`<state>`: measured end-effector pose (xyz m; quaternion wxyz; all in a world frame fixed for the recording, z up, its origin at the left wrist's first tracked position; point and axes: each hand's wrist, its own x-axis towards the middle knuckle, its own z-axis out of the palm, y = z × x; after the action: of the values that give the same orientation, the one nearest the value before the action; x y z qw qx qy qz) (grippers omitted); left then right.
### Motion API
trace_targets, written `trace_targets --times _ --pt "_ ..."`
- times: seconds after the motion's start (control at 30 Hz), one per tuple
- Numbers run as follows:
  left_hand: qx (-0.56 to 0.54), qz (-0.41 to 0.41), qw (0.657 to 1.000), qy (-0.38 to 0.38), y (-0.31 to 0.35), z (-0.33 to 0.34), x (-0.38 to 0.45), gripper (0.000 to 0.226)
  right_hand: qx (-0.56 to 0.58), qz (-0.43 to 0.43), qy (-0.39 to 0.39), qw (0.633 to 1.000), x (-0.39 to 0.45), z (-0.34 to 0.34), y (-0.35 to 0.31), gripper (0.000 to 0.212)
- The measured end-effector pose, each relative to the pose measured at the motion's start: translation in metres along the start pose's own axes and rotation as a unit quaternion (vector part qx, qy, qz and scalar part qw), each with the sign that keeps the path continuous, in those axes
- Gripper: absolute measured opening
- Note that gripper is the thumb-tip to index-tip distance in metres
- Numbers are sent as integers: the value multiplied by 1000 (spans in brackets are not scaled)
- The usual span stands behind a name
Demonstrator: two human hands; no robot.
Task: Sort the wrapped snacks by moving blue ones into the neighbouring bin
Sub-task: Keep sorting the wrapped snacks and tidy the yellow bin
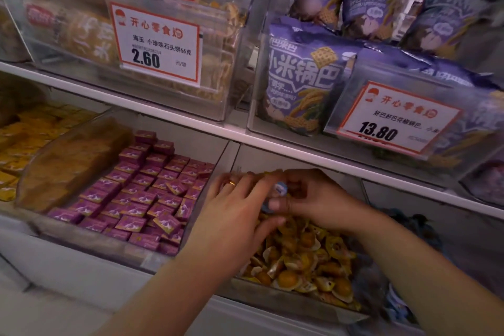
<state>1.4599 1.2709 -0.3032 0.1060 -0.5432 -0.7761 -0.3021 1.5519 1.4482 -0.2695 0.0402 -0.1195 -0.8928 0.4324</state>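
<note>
Head view, lower shelf, middle bin [286, 305] of orange wrapped snacks [300, 256]: both hands are being held over the back of the pile.

Item 1. Blue wrapped snack [279, 189]: being pinched by the right hand [313, 199] between thumb and curled fingers, lifted just above the orange pile. A second bluish piece [266, 206] is showing just below the thumb; whether it is being held cannot be told.

Item 2. Left hand [237, 215]: being laid over the pile with fingers extended and relaxed, a ring [231, 183] showing; nothing is being gripped. Judged to be parting or steadying the orange pieces so that blue ones are being exposed.

Item 3. Neighbouring bin [409, 226] to the right: dark blue contents are being glimpsed, blurred; judged to be the destination.

Item 4. Purple boxed snacks [141, 194]: being kept in the bin to the left, apart from the work.

Clearances: the shelf edge [341, 161] overhead is being passed closely by the knuckles, so a low, sideways carry over the clear divider [364, 196] is being called for. Open room is being left at the right bin's rear.
</note>
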Motion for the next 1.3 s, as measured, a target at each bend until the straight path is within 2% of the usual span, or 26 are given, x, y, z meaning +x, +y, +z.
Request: trace_targets --times 0.07,0.13,0.2,0.23,0.33,0.43,0.47,0.5,0.6,0.7,0.77,0.83,0.9,1.07,1.2,1.3 --pt "-2 15 1000 6 0 -1 0 44 41 6 -33 999 -7 6 -7 30" --pt "-14 7 1000 25 -4 -1 -1 40 16 27 -4 1000 -8 7 -9 35" --pt "-19 -14 999 32 -9 -3 -1 40 -76 65 19 995 -12 2 -4 39" --pt "-20 -25 999 32 -12 -4 -1 41 -151 85 -7 985 -15 -1 1 39" --pt "-26 -31 999 7 -16 -6 -1 48 -334 146 -159 918 -21 1 19 31" --pt "-17 -15 1000 -9 -15 -4 -2 51 -412 201 -204 865 -9 18 36 41" --pt "-10 -10 1000 -8 -14 -4 -3 51 -418 217 -201 859 -3 26 41 46" --pt "-5 -7 1000 -5 -14 -4 -3 51 -405 218 -183 869 3 31 46 50" --pt "0 -1 1000 4 -13 -5 -4 48 -302 123 -115 938 20 31 49 53" --pt "-7 2 1000 2 -14 -6 -4 49 -284 83 -65 953 37 20 48 57" --pt "-16 2 1000 -1 -15 -6 -4 50 -301 90 -44 948 46 11 50 55" --pt "-24 0 1000 -1 -16 -5 -3 49 -319 103 -46 941 52 4 54 44" --pt "-24 -2 1000 0 -16 -4 -3 48 -362 115 -50 924 54 0 57 37" --pt "-17 2 1000 7 -16 -4 -4 46 -478 128 -71 866 54 8 68 57" --pt "-15 2 1000 4 -16 -4 -4 47 -541 80 -80 833 64 13 69 48" --pt "-14 1 1000 1 -16 -4 -3 48 -542 75 -73 834 68 10 69 44"
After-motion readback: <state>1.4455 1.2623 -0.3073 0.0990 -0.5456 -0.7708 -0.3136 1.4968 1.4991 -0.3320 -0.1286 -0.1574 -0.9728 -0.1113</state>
